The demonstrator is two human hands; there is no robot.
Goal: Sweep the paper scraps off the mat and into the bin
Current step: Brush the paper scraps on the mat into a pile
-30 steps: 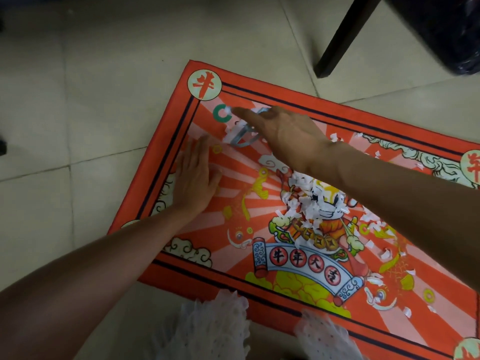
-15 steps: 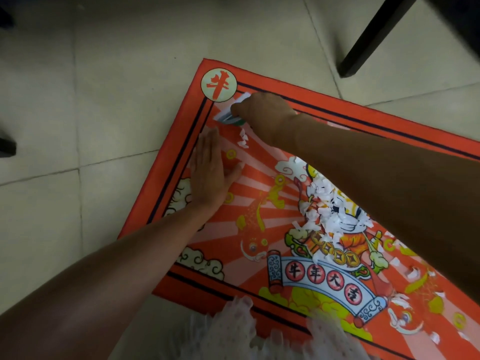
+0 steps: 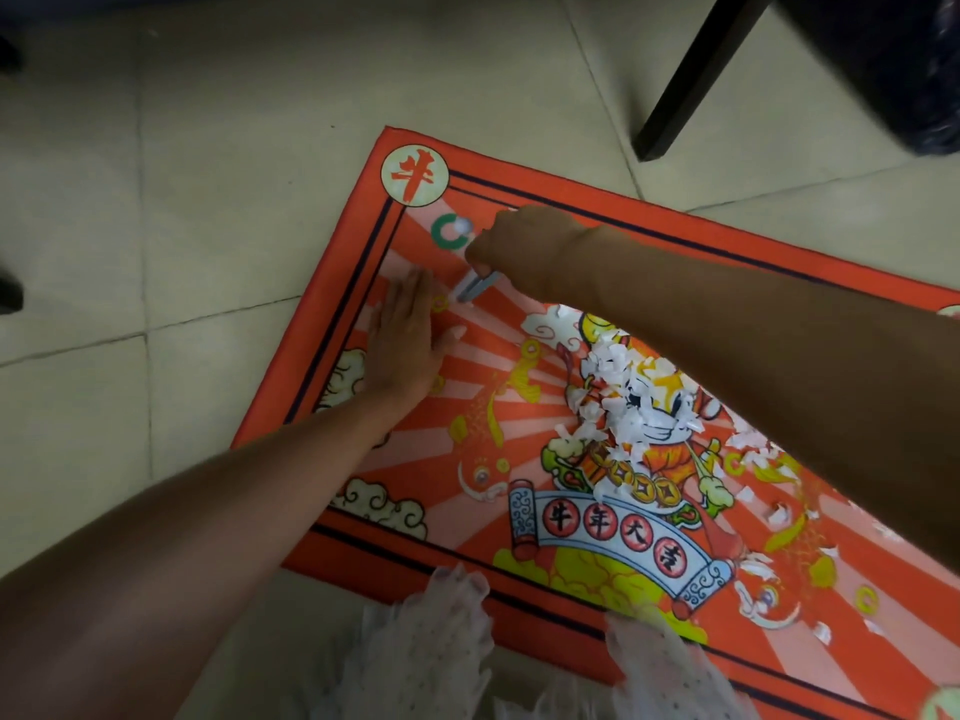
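Scene dimly and evenly lit; colours muted. Soft blur is noted throughout, strongest at the dark frame corners. Wide-angle bending is seen at edges.

A home: beige floor tiles [image 3: 208,148], printed mat [image 3: 363,543], furniture leg [image 3: 691,80].

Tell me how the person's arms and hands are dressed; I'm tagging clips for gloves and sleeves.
Both forearms are bare up to the frame edge: no sleeves show. The left hand and the right hand wear no gloves. No watch, ring or bracelet shows on either.
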